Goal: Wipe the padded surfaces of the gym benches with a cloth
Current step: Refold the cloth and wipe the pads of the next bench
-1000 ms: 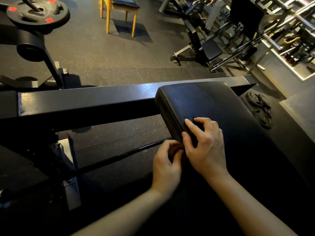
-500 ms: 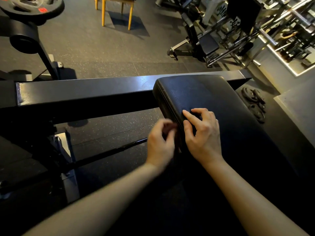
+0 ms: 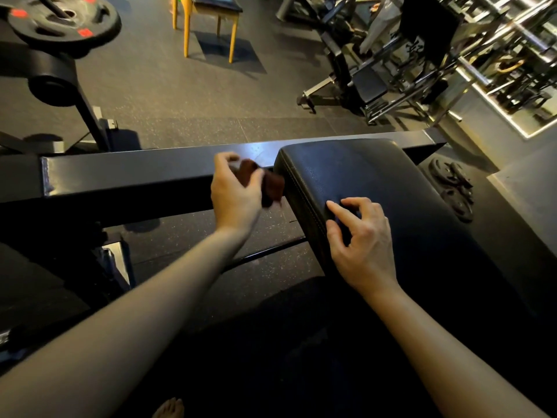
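gym floor, steel beam behind cloth, bench pad, weight plate

No legible txt, nos. or brand marks anywhere in view. Far L of the bench pad and beyond it, a weight plate carries red stickers; any print on them is too small and blurred to read. Beyond the pad to the R, a pale sheet hangs on a machine frame, w/ faint marks near it, poss. characters, partly hidden and not readable.
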`<state>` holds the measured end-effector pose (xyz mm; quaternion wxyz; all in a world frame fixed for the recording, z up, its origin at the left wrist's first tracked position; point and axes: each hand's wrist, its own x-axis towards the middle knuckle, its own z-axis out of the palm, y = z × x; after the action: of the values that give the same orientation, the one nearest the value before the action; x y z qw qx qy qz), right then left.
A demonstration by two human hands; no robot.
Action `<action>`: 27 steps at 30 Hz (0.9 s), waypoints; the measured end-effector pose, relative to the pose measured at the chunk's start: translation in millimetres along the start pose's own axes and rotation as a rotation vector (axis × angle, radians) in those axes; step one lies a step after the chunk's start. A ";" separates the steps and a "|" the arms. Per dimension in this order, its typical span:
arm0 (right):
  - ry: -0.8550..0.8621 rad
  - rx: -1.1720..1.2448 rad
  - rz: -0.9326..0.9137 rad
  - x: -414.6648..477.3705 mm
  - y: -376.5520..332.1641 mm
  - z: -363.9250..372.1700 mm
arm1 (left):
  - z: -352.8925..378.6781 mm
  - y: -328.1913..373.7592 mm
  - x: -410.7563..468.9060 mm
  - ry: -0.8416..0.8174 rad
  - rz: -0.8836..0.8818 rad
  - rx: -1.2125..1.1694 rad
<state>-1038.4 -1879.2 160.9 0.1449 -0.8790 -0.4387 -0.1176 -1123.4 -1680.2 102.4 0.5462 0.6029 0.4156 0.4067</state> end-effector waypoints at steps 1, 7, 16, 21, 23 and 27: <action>0.001 -0.002 -0.004 -0.2 0.0 -0.3 | 5.3 4.6 10.1 0.031 0.000 -0.011; 0.028 -0.001 0.002 1.5 -2.3 0.5 | 28.0 8.3 -10.6 -0.141 -0.020 -0.127; 0.038 0.036 0.020 1.3 -3.3 1.4 | 15.1 -1.6 -64.2 -0.442 -0.083 -0.295; 0.022 0.044 0.013 1.5 -2.8 1.0 | 9.8 -4.3 -109.3 -0.549 -0.132 -0.354; 0.017 0.052 0.015 2.0 -2.4 0.7 | 7.7 -0.9 -124.9 -0.581 -0.161 -0.370; -0.008 0.048 0.011 2.5 -2.0 -0.3 | 0.6 10.4 -150.7 -0.664 -0.214 -0.385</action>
<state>-1038.6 -1876.4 162.3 0.1648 -0.8782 -0.4371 -0.1028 -1171.0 -1823.5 107.3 0.7932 0.5413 0.1933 0.2010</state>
